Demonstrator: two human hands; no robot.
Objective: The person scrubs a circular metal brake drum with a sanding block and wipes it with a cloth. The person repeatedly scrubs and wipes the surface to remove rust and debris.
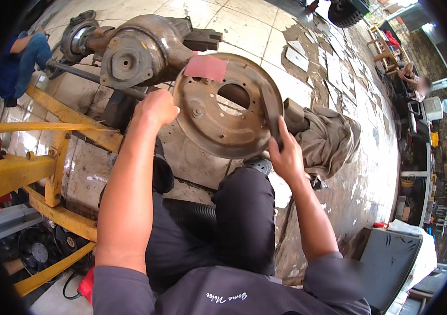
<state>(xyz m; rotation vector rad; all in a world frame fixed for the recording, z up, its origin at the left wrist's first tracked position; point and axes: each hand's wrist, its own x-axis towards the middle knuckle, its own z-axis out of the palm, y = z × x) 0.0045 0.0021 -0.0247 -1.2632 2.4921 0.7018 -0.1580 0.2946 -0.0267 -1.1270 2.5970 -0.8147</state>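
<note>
A round, rusty brake backing plate [227, 136] with a large central hole faces me, fixed to the end of an axle housing [147, 39]. My right hand [288, 157] is at its right rim, thumb and fingers closed on a curved, dark brown brake shoe [271, 107] lying along the plate's face. My left hand [155, 107] is closed in a fist beside the plate's left edge; what it holds, if anything, is hidden. A red, rough-looking rectangular piece [206, 67] rests against the upper part of the plate.
A yellow metal frame [55, 178] stands at left. A grey-brown cloth [331, 139] drapes over the axle end at right. Another person's leg in jeans [33, 60] shows at far left. Broken tiles [297, 55] lie beyond; a grey cabinet [391, 257] stands lower right.
</note>
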